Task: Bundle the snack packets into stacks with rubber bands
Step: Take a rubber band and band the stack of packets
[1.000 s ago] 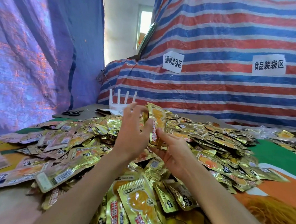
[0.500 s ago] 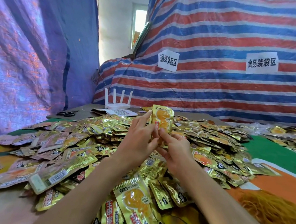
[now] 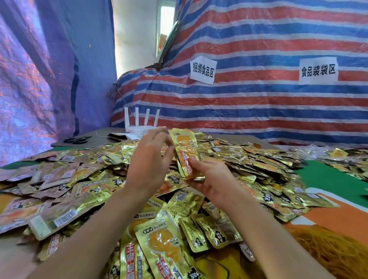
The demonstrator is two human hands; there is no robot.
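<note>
- Near right, a tangled orange pile of rubber bands (image 3: 333, 252) lies on the table (image 3: 335, 178), just beside the heap of loose gold packets (image 3: 67, 197).
- Mid-scene, the right hand (image 3: 210, 179) grips the lower end of a packet stack (image 3: 185, 152), thumb across its printed face.
- The stack is up above the heap, long axis near upright, top leaning slightly left.
- The left hand (image 3: 149, 158) hovers just left of the stack's top, fingers loose, tips blurred, gripping nothing visible.
- Far left: scissors (image 3: 77, 140), a white router (image 3: 140, 123), a striped tarp (image 3: 267, 105).

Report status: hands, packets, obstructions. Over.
Right hand grips packet stack above loose pile. Left hand open beside it. Band on stack: cannot tell. Nothing blocking.
</note>
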